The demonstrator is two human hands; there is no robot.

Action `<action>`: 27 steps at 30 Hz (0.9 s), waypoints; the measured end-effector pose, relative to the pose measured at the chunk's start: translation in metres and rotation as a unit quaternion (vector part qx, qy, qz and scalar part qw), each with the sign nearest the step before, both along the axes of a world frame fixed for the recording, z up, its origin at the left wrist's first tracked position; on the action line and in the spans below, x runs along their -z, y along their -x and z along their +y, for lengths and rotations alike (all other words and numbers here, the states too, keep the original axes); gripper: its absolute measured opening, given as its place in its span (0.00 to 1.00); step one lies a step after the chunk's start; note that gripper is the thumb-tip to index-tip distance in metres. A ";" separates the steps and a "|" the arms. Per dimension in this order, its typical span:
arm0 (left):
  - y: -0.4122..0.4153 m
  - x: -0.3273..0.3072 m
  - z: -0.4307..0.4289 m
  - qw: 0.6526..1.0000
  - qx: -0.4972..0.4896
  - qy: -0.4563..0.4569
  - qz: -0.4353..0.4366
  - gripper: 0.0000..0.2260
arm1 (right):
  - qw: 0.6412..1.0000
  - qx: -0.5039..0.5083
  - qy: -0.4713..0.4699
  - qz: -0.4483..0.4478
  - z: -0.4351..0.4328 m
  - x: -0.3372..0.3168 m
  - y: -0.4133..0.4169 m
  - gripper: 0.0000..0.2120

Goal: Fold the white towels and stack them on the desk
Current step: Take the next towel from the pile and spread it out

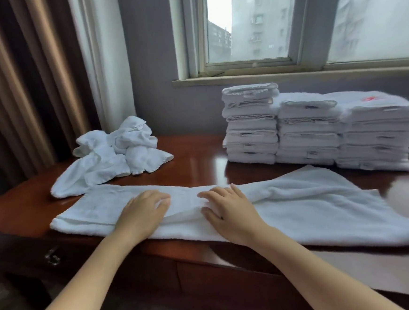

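A long white towel (313, 207) lies folded lengthwise across the front of the dark wooden desk (199, 160). My left hand (143, 213) rests flat on its middle, fingers straight. Just to its right, my right hand (230, 211) presses flat on the towel, where a ridge of cloth bunches up. A crumpled heap of unfolded white towels (115, 154) sits at the back left of the desk. Three neat stacks of folded white towels (311, 131) stand at the back right, under the window.
Brown curtains (21, 83) and a white sheer hang at the left beside the desk. The window sill (290, 73) runs behind the stacks. A drawer with a metal handle (52, 257) is in the desk's front at the left.
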State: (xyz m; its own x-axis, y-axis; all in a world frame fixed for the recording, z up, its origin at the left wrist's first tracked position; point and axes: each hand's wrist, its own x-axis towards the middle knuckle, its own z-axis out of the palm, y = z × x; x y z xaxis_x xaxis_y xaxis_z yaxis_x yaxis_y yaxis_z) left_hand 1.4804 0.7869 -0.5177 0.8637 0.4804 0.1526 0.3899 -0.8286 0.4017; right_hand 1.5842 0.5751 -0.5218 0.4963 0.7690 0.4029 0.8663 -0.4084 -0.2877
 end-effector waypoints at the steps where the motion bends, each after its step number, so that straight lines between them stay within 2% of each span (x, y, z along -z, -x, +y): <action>1: -0.008 -0.002 -0.013 0.999 0.031 0.026 -0.026 0.12 | 1.000 0.020 0.002 0.004 -0.013 -0.002 -0.008 0.18; 3: -0.027 -0.006 -0.043 0.996 0.074 0.039 -0.030 0.09 | 0.998 0.067 0.010 0.008 -0.041 -0.005 -0.029 0.17; 7: -0.072 -0.017 -0.092 0.994 0.101 -0.022 -0.022 0.18 | 0.988 0.150 0.047 0.004 -0.089 -0.012 -0.067 0.15; 10: -0.107 -0.024 -0.118 0.994 0.102 -0.027 0.017 0.19 | 0.982 0.179 0.040 0.036 -0.105 -0.018 -0.087 0.14; 17: -0.161 -0.032 -0.157 0.987 0.135 0.082 0.043 0.11 | 0.970 0.213 0.019 0.118 -0.116 -0.033 -0.139 0.17; 20: -0.169 -0.034 -0.165 0.977 0.180 0.112 0.033 0.04 | 0.973 0.168 0.110 0.113 -0.114 -0.039 -0.154 0.24; 22: -0.169 -0.032 -0.169 0.974 0.194 0.120 0.016 0.06 | 0.967 0.137 0.179 0.118 -0.113 -0.043 -0.160 0.26; 27: -0.166 -0.024 -0.170 0.973 0.192 0.124 -0.025 0.03 | 0.957 0.136 0.240 0.095 -0.109 -0.049 -0.169 0.15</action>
State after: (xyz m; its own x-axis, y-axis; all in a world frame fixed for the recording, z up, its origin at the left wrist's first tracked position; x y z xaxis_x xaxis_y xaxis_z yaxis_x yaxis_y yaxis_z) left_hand 1.6462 0.6171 -0.4940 0.9814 0.1502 0.1191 0.0451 -0.7848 0.6181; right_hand 1.7530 0.4663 -0.4725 0.7336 0.6748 -0.0809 0.6601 -0.7358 -0.1514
